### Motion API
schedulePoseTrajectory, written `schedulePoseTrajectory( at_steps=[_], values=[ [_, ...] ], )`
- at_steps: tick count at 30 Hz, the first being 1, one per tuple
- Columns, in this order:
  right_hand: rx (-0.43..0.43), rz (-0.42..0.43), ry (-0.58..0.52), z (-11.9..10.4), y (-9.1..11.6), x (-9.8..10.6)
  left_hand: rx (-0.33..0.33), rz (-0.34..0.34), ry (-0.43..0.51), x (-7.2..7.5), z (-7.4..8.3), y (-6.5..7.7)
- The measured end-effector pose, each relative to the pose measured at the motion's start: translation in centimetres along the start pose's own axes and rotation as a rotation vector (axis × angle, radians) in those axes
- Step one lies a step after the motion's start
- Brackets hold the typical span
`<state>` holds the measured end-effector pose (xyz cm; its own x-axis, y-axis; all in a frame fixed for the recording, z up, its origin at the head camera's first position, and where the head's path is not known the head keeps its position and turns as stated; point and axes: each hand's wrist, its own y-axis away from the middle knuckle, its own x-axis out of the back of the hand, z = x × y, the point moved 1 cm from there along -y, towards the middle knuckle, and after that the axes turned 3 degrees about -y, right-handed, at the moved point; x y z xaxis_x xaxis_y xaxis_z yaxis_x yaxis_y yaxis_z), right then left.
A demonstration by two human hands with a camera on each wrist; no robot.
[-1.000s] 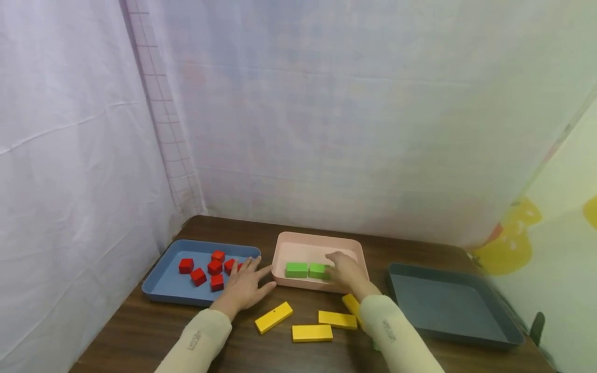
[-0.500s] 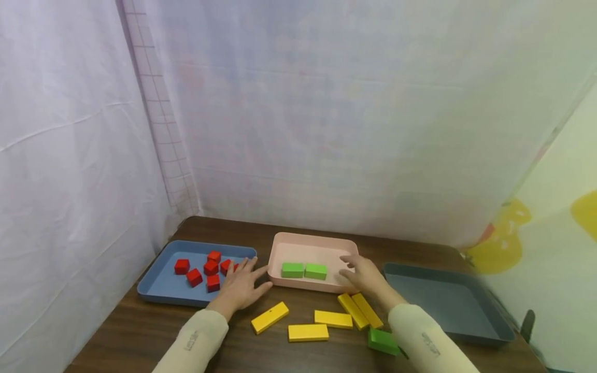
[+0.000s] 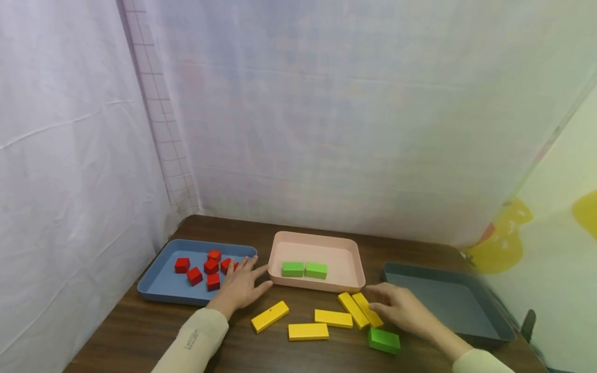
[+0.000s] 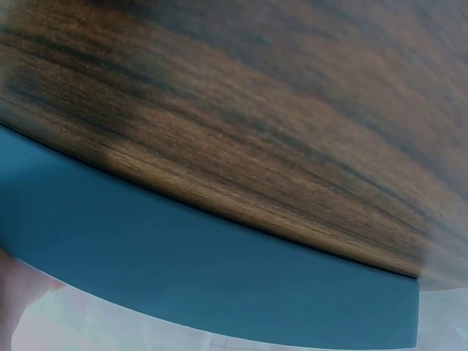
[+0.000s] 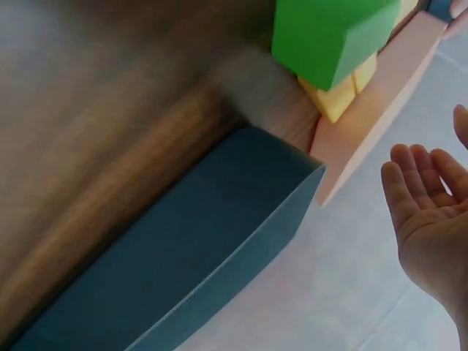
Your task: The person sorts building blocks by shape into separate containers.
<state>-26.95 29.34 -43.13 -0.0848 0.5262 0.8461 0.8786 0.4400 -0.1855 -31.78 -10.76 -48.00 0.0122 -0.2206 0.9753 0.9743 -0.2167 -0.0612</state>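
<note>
My left hand (image 3: 240, 287) lies with spread fingers over the right end of the blue tray (image 3: 163, 296), in which several red cubes (image 3: 211, 266) sit. In the left wrist view a sliver of that hand (image 4: 18, 292) shows beside the tray's wall (image 4: 219, 263). My right hand (image 3: 401, 309) hovers with relaxed fingers and nothing in them, just right of a yellow block (image 3: 367, 310) and above a green block (image 3: 384, 341). The right wrist view shows the palm (image 5: 439, 227) bare. Two green blocks (image 3: 292, 269) sit side by side in the pink tray (image 3: 317, 285).
Several yellow blocks (image 3: 308, 332) lie on the brown wooden table (image 3: 261, 357) in front of the pink tray. A dark grey-blue tray (image 3: 450, 300) stands at the right, close to my right hand. White curtains (image 3: 326, 129) hang behind the table.
My right hand has drawn back from the pink tray, right and toward me, leaving two green blocks there. The green block on the table has come into full view. My left hand stays put.
</note>
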Motion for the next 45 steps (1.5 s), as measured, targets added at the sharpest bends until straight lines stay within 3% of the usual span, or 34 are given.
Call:
schedulePoseTrajectory(
  at_steps=[6,10,14,21,25,29,35,40,45],
  values=[
    [0.106,-0.083,0.108,-0.3,4.2,-0.4,-0.002,-0.003,-0.005,0.0,0.1,-0.1],
    [0.094,-0.103,0.192,0.2,5.8,-1.0,0.007,0.000,-0.012,-0.1,0.0,-0.2],
    [0.066,-0.115,0.207,1.0,6.4,-1.5,0.001,0.007,-0.012,-0.2,-0.1,-0.1],
    [0.127,-0.113,0.201,1.7,6.4,-2.1,-0.016,0.016,-0.017,-0.2,-0.1,0.1],
    [0.114,-0.134,0.171,1.6,6.2,-2.1,-0.008,0.015,-0.006,-0.2,-0.1,0.1],
    [0.156,-0.118,0.170,0.7,5.6,-1.9,-0.012,0.020,-0.004,-0.1,-0.1,0.0],
    [0.221,0.002,0.239,-1.6,3.2,-0.8,-0.010,0.027,-0.004,-0.2,-0.1,0.0],
    [0.176,0.067,0.258,-1.9,-0.1,0.1,-0.015,0.027,-0.007,-0.1,-0.1,0.0],
    [0.053,0.075,0.241,-0.7,-3.9,0.2,-0.013,0.020,-0.010,0.0,0.0,0.0]
  ],
)
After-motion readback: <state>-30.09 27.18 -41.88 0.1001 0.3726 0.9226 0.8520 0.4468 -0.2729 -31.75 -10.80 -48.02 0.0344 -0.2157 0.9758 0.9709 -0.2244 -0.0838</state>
